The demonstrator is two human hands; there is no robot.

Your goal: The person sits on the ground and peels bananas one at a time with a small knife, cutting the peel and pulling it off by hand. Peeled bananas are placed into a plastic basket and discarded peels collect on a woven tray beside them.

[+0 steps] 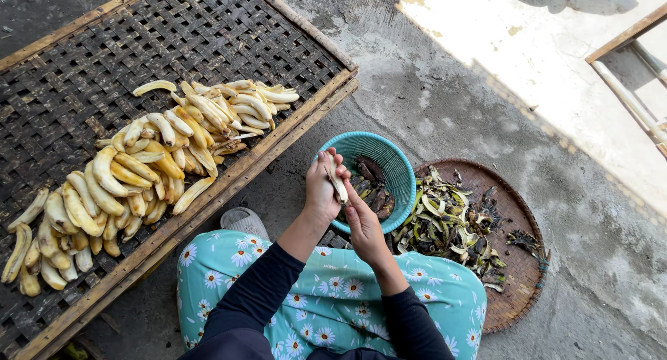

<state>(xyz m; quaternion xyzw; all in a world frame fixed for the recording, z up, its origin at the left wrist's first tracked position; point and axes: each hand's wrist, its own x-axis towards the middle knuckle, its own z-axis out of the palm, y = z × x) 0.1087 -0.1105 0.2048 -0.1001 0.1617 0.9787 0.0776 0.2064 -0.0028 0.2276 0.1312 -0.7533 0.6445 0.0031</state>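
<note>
Your left hand [322, 190] is closed around a partly peeled banana [337, 179], gripping it upright with the pale flesh showing between the fingers, while your right hand [363, 221] sits just beneath and beside it, fingers curled up against the lower end of the same fruit — whether it pinches a strip of peel or only the flesh cannot be told from here. Both hands hover over the near rim of a teal plastic basket [396, 162], which holds a few dark, unpeeled bananas [372, 186]. Touching the basket on your right lies a round woven tray [517, 290] heaped with discarded peels [445, 228], green, yellow and black. To your left, well apart from the hands, a large bamboo drying rack [83, 68] with a wooden frame rests on the concrete floor [458, 96]; across it runs a band of peeled bananas [139, 172], pale yellow, laid close together and overlapping. Your knees, in turquoise trousers [333, 290] with a daisy print, are drawn up below the hands — dark sleeves cover both forearms. A grey shoe [243, 221] shows just beside the rack's edge.
</note>
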